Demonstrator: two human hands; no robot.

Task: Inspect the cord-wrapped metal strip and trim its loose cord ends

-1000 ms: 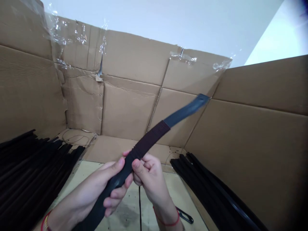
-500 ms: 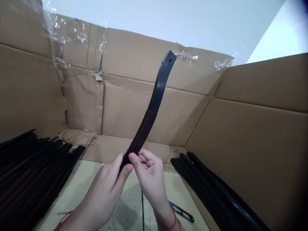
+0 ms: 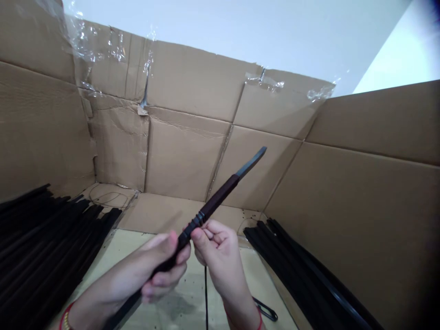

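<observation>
My two hands hold a long black rubber strip [image 3: 213, 204] in front of me, above a pale board. Its middle is wound with dark brown thread, with a few raised ridges near my fingers, and its bare tip points up and to the right. My left hand [image 3: 140, 270] is closed around the strip, whose lower end runs out past the palm. My right hand [image 3: 216, 252] pinches it just above, thumb and fingers against the ridged part.
Bundles of black strips lie at the left [image 3: 51, 233] and right [image 3: 302, 270], inside cardboard walls [image 3: 185, 156] patched with clear tape. A black clip-like tool [image 3: 264, 309] lies on the pale board [image 3: 233, 279], and a thin black cord [image 3: 206, 293] crosses it.
The strip has rotated from showing its flat face to showing its edge. Its tip has dropped and swung right. My left hand has closed around it again, lower down.
</observation>
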